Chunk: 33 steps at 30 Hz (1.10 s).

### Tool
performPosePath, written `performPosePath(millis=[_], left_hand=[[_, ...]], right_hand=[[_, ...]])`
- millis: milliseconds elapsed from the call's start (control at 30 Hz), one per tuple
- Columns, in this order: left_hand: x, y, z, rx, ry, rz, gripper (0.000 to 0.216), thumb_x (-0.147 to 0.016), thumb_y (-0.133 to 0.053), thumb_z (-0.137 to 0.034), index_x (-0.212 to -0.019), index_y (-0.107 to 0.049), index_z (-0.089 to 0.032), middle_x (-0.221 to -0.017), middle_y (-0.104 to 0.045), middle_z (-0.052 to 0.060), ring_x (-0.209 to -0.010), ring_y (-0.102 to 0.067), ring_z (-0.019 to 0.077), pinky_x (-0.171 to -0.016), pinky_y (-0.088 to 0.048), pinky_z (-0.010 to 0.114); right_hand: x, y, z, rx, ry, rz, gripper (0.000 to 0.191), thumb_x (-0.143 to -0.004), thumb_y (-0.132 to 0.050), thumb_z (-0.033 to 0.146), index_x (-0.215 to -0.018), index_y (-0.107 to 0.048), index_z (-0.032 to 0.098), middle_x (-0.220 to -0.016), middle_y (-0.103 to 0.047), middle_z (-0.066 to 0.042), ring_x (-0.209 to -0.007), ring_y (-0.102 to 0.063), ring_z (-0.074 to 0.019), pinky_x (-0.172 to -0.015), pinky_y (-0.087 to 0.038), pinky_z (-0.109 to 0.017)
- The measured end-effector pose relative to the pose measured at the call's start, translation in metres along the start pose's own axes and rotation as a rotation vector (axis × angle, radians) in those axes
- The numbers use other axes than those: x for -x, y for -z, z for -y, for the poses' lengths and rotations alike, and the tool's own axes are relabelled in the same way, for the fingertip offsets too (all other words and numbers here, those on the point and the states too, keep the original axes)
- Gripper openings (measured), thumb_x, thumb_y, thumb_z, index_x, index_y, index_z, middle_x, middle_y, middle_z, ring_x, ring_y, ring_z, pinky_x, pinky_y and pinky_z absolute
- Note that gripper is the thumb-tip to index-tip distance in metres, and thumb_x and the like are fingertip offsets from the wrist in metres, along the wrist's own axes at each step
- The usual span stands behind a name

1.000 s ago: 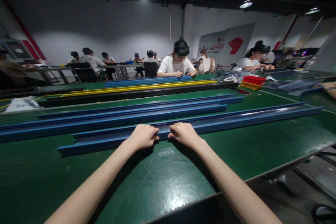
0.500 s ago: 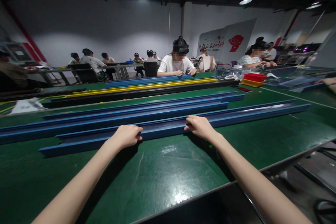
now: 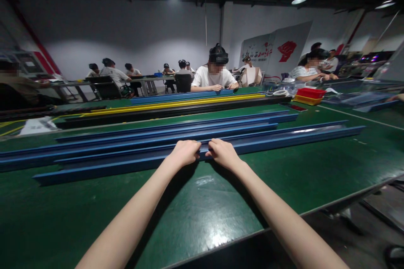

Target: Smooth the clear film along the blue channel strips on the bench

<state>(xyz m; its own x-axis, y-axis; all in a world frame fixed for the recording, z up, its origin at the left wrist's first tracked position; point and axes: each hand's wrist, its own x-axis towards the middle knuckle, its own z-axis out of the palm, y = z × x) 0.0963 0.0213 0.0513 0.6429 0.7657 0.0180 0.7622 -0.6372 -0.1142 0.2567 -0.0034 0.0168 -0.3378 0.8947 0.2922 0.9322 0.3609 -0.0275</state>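
A long blue channel-shaped strip (image 3: 284,139) lies across the green table in front of me, its trough facing up. Near its middle, my left hand (image 3: 187,151) has its fingers curled over the near wall. Just to the right, my right hand (image 3: 222,151) grips the same wall, with a small gap between the two hands. The fingertips inside the trough are partly hidden. Behind this strip, more blue strips (image 3: 135,136) lie roughly parallel to it.
Farther back lie a yellow strip (image 3: 176,104) and a black strip (image 3: 151,115). A red tray (image 3: 311,93) rests on a yellow one at the right, near a phone (image 3: 296,108). A co-worker (image 3: 214,75) sits across the table. The table's near edge (image 3: 341,201) runs below my right arm.
My left hand has moved right along the strip and my right hand slightly left, so they are now close together. The strip has shifted a little to the left.
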Motion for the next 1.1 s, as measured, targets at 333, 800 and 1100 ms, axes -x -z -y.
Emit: performPosePath(millis=[333,800,1100], left_hand=[[0.028,0.002,0.033,-0.012,0.093,0.067,0.013,-0.073,-0.05,-0.022,-0.083,-0.056,-0.024,-0.093,-0.066,0.002,-0.087,-0.06,0.0203,-0.063,-0.04,0.026],[0.035,0.002,0.029,-0.035,0.16,0.014,0.017,-0.078,-0.051,-0.032,-0.087,-0.058,-0.02,-0.094,-0.064,0.006,-0.086,-0.06,0.0217,-0.064,-0.043,0.027],[0.009,-0.01,0.013,0.054,0.104,-0.094,0.012,-0.079,-0.051,-0.029,-0.086,-0.057,-0.022,-0.093,-0.064,0.003,-0.086,-0.059,0.0183,-0.062,-0.041,0.024]], right_hand=[[0.014,0.01,-0.031,0.01,0.006,-0.031,0.017,-0.083,-0.051,0.033,-0.084,-0.058,0.019,-0.087,-0.059,-0.004,-0.083,-0.051,-0.0146,-0.067,-0.033,-0.023],[0.022,0.015,-0.054,0.086,-0.026,-0.064,0.016,-0.084,-0.044,0.023,-0.072,-0.052,0.019,-0.078,-0.056,-0.003,-0.073,-0.051,-0.0131,-0.06,-0.03,-0.022],[-0.001,-0.005,-0.001,0.105,-0.035,-0.172,0.011,-0.084,-0.047,0.024,-0.078,-0.053,0.017,-0.084,-0.058,-0.005,-0.081,-0.051,-0.0162,-0.066,-0.032,-0.024]])
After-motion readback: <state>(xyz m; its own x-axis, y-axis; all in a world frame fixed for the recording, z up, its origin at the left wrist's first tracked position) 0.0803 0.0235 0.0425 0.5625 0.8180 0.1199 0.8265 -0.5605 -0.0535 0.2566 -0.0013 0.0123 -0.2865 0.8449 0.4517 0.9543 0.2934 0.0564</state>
